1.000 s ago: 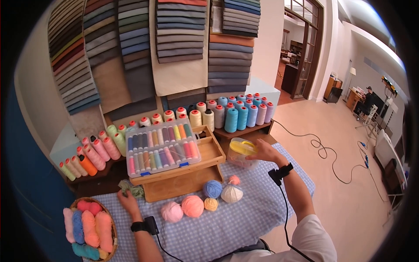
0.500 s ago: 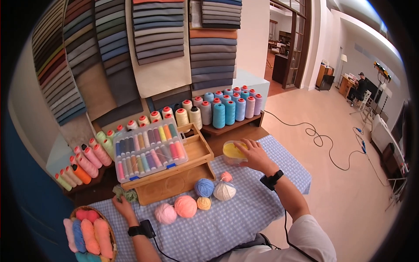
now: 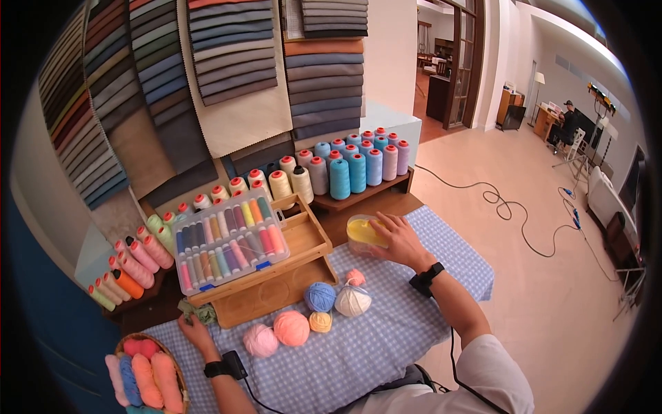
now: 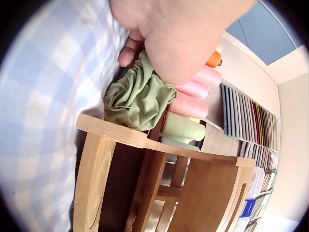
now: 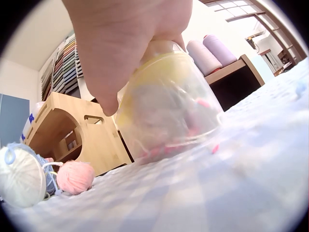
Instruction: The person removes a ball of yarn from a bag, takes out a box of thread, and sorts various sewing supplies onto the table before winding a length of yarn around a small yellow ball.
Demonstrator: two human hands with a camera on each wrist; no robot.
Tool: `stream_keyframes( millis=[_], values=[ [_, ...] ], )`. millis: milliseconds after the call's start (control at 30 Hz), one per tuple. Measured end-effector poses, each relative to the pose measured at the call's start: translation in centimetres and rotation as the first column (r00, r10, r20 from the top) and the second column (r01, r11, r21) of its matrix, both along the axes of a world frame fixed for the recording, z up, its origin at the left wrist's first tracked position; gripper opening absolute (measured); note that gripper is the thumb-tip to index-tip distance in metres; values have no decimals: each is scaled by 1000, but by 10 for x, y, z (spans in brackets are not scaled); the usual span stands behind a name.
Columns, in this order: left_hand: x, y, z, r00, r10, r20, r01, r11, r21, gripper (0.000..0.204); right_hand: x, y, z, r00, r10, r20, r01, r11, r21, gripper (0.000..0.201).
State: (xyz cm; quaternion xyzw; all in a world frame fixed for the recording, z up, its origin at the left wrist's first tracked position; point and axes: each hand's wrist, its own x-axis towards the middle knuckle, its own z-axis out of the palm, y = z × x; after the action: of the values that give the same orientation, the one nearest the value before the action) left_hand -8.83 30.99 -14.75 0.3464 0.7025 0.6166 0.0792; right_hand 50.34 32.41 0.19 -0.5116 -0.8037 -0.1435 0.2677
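Observation:
At the front left corner of the wooden stand [image 3: 255, 293], my left hand [image 3: 196, 331] holds a crumpled green cloth [image 4: 137, 99]. Its fingers are partly hidden behind the palm and the folds in the left wrist view. My right hand [image 3: 400, 241] grips a clear plastic tub [image 5: 169, 113] from above, thumb on one side and fingers over the yellow lid [image 3: 364, 232]. Small pink and red pieces show through the tub wall. The tub stands on the blue checked tablecloth [image 3: 386, 310], to the right of the stand.
Several yarn balls, among them a coral one [image 3: 291, 328] and a white one [image 3: 353, 301], lie before the stand. On it rests a clear case of thread spools [image 3: 227, 241]. A basket of yarn [image 3: 181, 379] stands at left. Cones of thread [image 3: 340, 181] line the back.
The head view has swung to the right. My right hand has settled lower over the tub, which now stands less tilted. The left hand remains at the green cloth.

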Motion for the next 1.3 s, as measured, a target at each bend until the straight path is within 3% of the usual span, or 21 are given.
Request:
stream_keyframes(
  millis=[100,400,467,500,667,767,833,900,933,967,1033,1067,1133,1267,1300],
  values=[
    [0,2,1,1000,-10,9,10,1000,13,32,-3,2,1,1000,-16,13,15,998,66,57],
    [7,-6,11,998,-46,46,45,999,27,31,4,1,4,982,-19,-187,30,998,55,51],
    [6,-7,13,996,-68,51,66,997,46,31,4,2,3,889,-78,-451,105,994,33,51],
    [4,-5,9,999,-39,32,38,999,34,31,4,2,3,887,-76,-455,104,994,38,51],
    [0,-3,4,999,-29,30,28,999,25,31,10,5,1,670,-228,-706,241,967,-84,49],
    [-3,2,1,999,-8,50,8,1000,17,31,33,17,-19,607,-269,-748,309,947,-89,50],
    [-1,-2,3,998,-40,48,38,998,43,31,40,16,-24,604,-258,-754,274,956,-108,53],
    [1,-4,7,997,-39,64,37,999,35,31,44,14,-28,135,-322,-937,-94,937,-336,56],
    [3,-3,9,996,-40,84,37,999,31,31,47,13,-28,77,-372,-925,-152,913,-379,55],
    [5,-3,11,996,-44,82,42,999,31,31,50,12,-30,74,-372,-925,-148,913,-379,55],
    [13,-8,22,997,-37,74,37,999,7,31,53,13,-38,-81,-398,-914,-317,879,-355,54],
    [16,-11,25,997,-36,74,36,999,6,31,55,16,-46,-82,-399,-913,-318,879,-356,54],
    [21,-13,33,993,-49,105,50,999,-11,32,57,20,-55,-211,-503,-838,-496,794,-352,55],
    [24,-13,34,992,-48,119,48,999,7,32,51,21,-58,-229,-516,-826,-586,750,-306,57],
    [20,-11,29,994,-38,98,38,999,-1,32,49,22,-58,-279,-490,-826,-592,765,-254,55]
  ],
)
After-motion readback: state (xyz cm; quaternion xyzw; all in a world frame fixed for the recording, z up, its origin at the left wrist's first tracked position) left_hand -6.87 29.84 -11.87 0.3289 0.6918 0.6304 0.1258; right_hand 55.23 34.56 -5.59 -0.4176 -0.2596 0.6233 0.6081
